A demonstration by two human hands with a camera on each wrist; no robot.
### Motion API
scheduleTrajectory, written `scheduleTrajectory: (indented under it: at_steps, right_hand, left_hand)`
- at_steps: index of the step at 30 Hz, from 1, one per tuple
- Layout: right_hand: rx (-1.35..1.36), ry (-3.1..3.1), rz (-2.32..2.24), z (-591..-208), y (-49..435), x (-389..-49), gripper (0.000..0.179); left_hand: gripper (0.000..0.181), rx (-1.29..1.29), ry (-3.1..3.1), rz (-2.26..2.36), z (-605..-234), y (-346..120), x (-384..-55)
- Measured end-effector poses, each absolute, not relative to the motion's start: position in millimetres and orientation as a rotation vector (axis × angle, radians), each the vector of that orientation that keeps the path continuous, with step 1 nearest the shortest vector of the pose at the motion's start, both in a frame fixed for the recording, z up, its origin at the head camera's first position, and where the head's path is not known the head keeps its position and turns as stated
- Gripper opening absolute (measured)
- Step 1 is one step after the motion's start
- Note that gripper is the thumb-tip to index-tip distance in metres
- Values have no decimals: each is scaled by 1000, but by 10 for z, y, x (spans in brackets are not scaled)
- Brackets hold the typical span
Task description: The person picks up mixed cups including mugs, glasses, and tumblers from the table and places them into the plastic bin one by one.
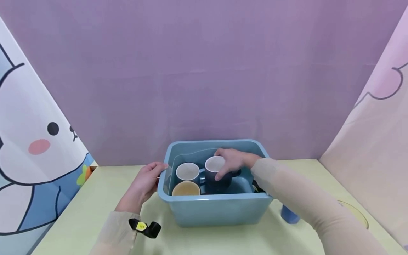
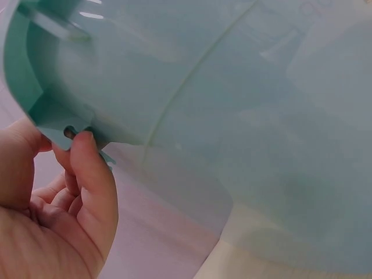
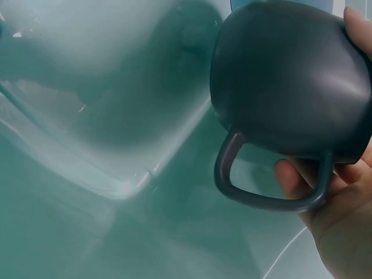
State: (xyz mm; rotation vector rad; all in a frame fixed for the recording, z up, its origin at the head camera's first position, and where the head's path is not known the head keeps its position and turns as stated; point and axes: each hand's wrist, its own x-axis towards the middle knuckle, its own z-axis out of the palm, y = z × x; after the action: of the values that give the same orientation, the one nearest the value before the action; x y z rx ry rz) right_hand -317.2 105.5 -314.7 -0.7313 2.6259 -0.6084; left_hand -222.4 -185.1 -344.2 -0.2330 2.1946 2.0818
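A light blue plastic bin (image 1: 220, 210) stands on the table. My left hand (image 1: 149, 179) grips its left rim, fingers curled around the edge; the left wrist view shows the fingertips at the rim's underside. Inside the bin, my right hand (image 1: 234, 161) holds a dark grey mug (image 1: 216, 179) with a white interior, thumb on the near side and fingers behind. The mug's handle (image 3: 267, 200) points right, away from the other cups. To its left sit a blue mug (image 1: 188, 172) with a white interior and a cup with a tan interior (image 1: 186, 188).
On the pale yellow table (image 1: 121, 184), a small blue object (image 1: 289, 214) lies right of the bin, partly behind my right sleeve. Farther right shows the yellowish rim of a round item (image 1: 363, 216), mostly covered by the sleeve. A purple cloth wall (image 1: 204, 78) rises behind.
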Motion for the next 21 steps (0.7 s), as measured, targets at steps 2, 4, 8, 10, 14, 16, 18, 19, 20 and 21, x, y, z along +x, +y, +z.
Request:
scheduleTrajectory:
  at_steps: [2,4,8,10,14,16,18,19,20,21]
  right_hand:
    - [-726,2622,-601,-3153,1028,-3159,77]
    - [-722,2620,-595,-3157,1000,-3148,77]
    - [-724,2621,-578,-3162,948,-3130,77]
    - [-725,2620,-565,-3163,934,-3124,76]
    - [-708,2628,-545,-3153,948,-3105,76]
    - [-702,2629,-538,-3152,966,-3095,75]
    - [-705,2628,-532,-3154,974,-3086,75]
    - [-708,2626,-525,-3157,976,-3084,74]
    - [-709,2624,-522,-3162,979,-3083,74]
    - [-711,2622,-520,-3166,981,-3084,74]
  left_hand:
    - [32,-240,2204,2075,-3442,-1873,-2202]
    - [33,-245,2211,2076,-3445,-1895,-2180]
    - [32,-262,2208,2091,-3465,-1930,-2143]
    - [32,-266,2205,2097,-3465,-1938,-2121]
    - [32,-246,2205,2102,-3458,-1921,-2099]
    - [33,-227,2205,2109,-3455,-1907,-2098]
    - [33,-222,2208,2107,-3456,-1900,-2101]
    - [34,-219,2212,2104,-3459,-1899,-2102]
    - [34,-220,2215,2103,-3461,-1898,-2102]
    - [34,-219,2217,2102,-3465,-1898,-2102]
